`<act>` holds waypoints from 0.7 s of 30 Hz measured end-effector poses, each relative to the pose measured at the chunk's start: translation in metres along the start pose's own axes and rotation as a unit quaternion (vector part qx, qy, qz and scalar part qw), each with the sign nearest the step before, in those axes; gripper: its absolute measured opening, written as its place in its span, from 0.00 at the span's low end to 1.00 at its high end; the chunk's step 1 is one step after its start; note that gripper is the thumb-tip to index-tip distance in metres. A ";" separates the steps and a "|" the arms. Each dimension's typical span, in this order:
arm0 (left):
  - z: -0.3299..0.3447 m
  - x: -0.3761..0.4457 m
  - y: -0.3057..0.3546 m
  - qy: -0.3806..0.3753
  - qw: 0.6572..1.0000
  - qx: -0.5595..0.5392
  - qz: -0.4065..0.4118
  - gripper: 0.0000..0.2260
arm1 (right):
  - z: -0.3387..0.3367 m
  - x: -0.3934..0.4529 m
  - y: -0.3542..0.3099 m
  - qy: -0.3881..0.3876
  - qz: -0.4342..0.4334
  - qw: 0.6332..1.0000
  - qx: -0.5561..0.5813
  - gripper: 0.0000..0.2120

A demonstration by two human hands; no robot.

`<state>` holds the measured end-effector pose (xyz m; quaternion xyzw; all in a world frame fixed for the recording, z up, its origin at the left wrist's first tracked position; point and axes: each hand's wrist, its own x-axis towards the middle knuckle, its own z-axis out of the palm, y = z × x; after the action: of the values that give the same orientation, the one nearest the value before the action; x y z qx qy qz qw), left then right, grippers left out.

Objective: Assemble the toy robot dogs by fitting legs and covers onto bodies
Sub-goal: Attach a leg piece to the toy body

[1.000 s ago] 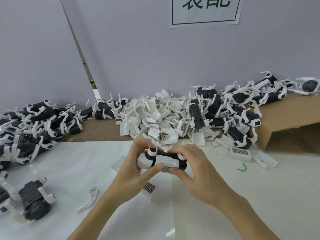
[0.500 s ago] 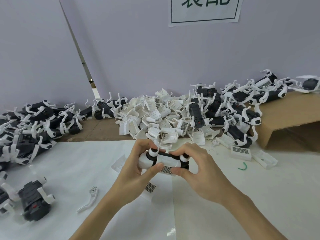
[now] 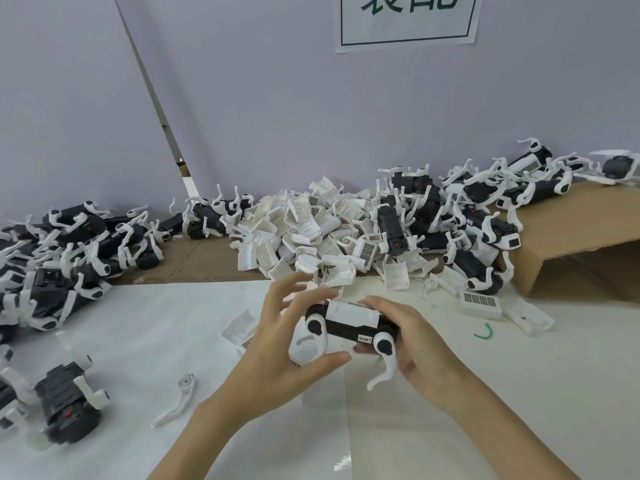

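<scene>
Bright, even light, faint shadows, slight motion blur, wide-angle bending toward the edges.

Both bare forearms reach up from the lower edge and meet at the middle of the view. The left hand [image 3: 277, 344] has its thumb hooked under the near side of the toy dog [image 3: 348, 327], while its fingers are spread and lifted above it. The right hand [image 3: 420, 355] cups the other end from the right, fingers curled over the top and palm against it.
</scene>
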<state>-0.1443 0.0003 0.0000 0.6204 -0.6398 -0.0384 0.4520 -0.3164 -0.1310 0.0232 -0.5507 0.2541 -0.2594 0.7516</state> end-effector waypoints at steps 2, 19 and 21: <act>0.004 0.001 0.003 0.010 0.998 -0.058 -0.001 0.23 | -0.002 0.000 0.001 -0.034 0.049 0.998 -0.003 0.13; 0.014 0.001 0.009 0.080 0.989 -0.089 -0.083 0.14 | -0.002 -0.002 0.014 0.055 -0.301 0.822 -0.480 0.18; 0.014 0.002 0.009 0.077 0.990 -0.091 -0.079 0.13 | -0.002 -0.004 0.014 0.065 -0.309 0.808 -0.498 0.17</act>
<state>-0.1598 -0.0060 -0.0018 0.6261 -0.5461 -0.0839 0.5503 -0.3189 -0.1265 0.0097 -0.8807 0.2126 -0.3512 0.2365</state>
